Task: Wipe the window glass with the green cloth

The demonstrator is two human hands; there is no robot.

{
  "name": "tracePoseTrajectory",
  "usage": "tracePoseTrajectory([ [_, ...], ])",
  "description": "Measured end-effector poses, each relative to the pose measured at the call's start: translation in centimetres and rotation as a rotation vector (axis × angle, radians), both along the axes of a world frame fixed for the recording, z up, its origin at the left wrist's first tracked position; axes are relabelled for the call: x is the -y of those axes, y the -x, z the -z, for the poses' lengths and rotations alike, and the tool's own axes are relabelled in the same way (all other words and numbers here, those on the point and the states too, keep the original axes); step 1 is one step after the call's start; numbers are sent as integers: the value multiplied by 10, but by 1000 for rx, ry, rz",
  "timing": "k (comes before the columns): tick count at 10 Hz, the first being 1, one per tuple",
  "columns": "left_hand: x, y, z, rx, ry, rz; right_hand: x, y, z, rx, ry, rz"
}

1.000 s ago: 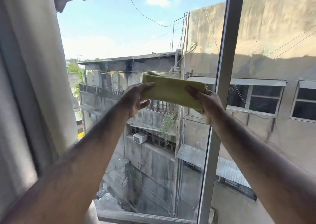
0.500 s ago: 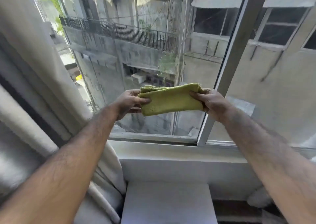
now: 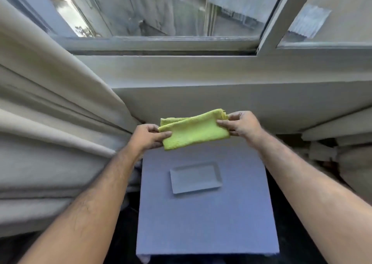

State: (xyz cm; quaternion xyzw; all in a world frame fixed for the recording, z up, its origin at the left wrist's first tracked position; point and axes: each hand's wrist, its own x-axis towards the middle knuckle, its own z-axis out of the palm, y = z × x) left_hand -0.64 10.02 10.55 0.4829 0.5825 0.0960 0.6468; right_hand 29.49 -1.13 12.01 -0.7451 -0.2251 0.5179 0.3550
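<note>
Two bare hands, left hand (image 3: 148, 135) and right hand (image 3: 242, 123), pinch one folded yellow-green terry cloth (image 3: 194, 131) by its ends above one white rectangular tray (image 3: 195, 177); no writing is legible.

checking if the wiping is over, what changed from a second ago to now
Both hands brought the green cloth down from in front of the window glass to below the sill, over a small table with a white tray. The view tilted down with them. Unchanged: the left hand and right hand each pinch one end of the folded cloth.
</note>
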Motion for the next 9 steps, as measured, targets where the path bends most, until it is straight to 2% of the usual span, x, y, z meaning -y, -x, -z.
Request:
tracePoseTrajectory([
  [2,63,17,119,-210,90,116,56,25,144,69,240,-56],
  [4,104,24,198,-538,-108,333,95,45,224,285,356,-217],
  [5,119,17,219,-748,-249,533,101,57,243,450,427,-343],
  [7,123,-1,237,-965,-436,728,95,65,248,798,511,-579],
  [8,113,-7,218,-975,-521,770,87,67,228,971,422,-681],
  [9,95,-14,188,-910,-704,825,72,62,199,1129,328,-799],
])
